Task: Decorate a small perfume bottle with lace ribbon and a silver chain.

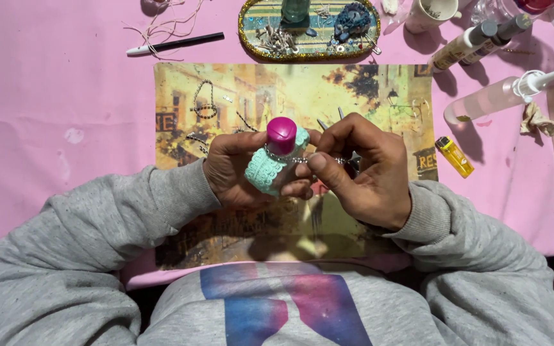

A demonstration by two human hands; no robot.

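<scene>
Fingers (pixel 245 144) of both hands clamp a small bottle (pixel 270 170), mint lace-wrapped, magenta-capped, with a bead chain (pixel 302 159).

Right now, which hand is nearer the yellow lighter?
Right. The right hand is just left of the yellow lighter, not touching it. The left hand is farther left, holding the small bottle.

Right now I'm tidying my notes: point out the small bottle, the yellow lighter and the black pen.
small bottle (pixel 281 134), head view, magenta cap.
yellow lighter (pixel 454 156), head view, mid body.
black pen (pixel 184 43), head view, black barrel.
</scene>
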